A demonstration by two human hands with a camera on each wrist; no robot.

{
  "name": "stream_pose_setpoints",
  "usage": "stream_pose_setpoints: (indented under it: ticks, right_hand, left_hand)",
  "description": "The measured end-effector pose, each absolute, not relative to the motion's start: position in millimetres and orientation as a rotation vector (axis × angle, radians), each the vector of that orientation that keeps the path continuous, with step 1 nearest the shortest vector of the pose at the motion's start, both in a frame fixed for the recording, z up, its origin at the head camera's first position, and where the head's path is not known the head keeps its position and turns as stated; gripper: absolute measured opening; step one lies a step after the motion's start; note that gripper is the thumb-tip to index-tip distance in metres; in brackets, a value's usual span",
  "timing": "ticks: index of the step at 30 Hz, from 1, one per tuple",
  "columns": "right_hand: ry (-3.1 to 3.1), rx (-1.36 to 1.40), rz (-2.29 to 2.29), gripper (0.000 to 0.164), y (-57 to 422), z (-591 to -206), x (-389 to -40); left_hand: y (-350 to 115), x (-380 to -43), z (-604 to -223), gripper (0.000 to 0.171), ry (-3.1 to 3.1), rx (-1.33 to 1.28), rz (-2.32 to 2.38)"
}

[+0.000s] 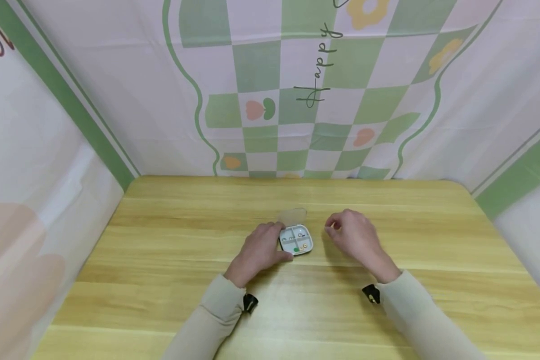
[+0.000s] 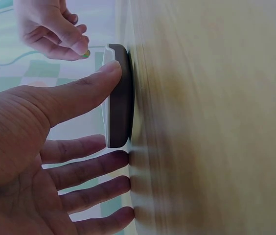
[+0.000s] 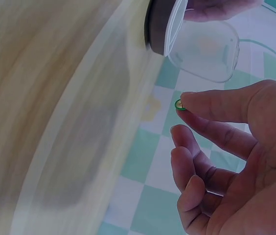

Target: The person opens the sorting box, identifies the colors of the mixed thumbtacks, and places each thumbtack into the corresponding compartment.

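A small organizer box [image 1: 289, 246] with a white divided tray and a dark base [image 2: 121, 107] sits on the table. Its clear lid [image 3: 201, 54] stands open on the far side. My left hand [image 1: 261, 250] holds the box from the left, thumb on the near side and index finger on the far side. Small earring-like pieces [image 1: 304, 246] lie in several of its compartments, a green one [image 1: 296, 249] among them. To the right of the box, my right hand [image 1: 355, 239] pinches a tiny green-rimmed earring [image 3: 179, 105] between thumb and index finger, raised above the tabletop.
The wooden table [image 1: 162, 280] ends at a patterned cloth backdrop [image 1: 297, 75], with more cloth at the left and right sides. Dark wrist straps [image 1: 250, 303] sit at both sleeve cuffs.
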State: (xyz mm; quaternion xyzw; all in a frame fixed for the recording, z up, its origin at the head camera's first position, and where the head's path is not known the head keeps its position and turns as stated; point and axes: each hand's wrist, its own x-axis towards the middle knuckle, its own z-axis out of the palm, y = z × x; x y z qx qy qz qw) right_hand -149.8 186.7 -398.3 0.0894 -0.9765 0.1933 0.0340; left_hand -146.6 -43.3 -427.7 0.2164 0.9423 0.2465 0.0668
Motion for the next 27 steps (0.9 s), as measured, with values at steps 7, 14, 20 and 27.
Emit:
stream_pose_setpoints:
  ticks: [7, 14, 20, 27]
  right_hand:
    - [-3.004, 0.292, 0.615, 0.008, 180.8, -398.5, -149.4]
    - [-3.007, 0.31, 0.646, 0.008, 177.1, -400.6, -148.4]
    - [-2.988, 0.346, 0.668, 0.006, 171.1, -401.3, -146.2]
    - [-2.99, 0.386, 0.706, 0.007, 158.3, -404.9, -142.3]
  left_hand:
    - [-42.8, -147.2, -426.9, 0.069, 2.839, 0.654, 0.743]
    - [-43.5, -147.2, -427.2, 0.069, 2.834, 0.649, 0.753]
    - [-43.7, -147.3, -427.0, 0.068, 2.829, 0.646, 0.759]
    - [-43.6, -147.4, -426.9, 0.068, 2.837, 0.656, 0.756]
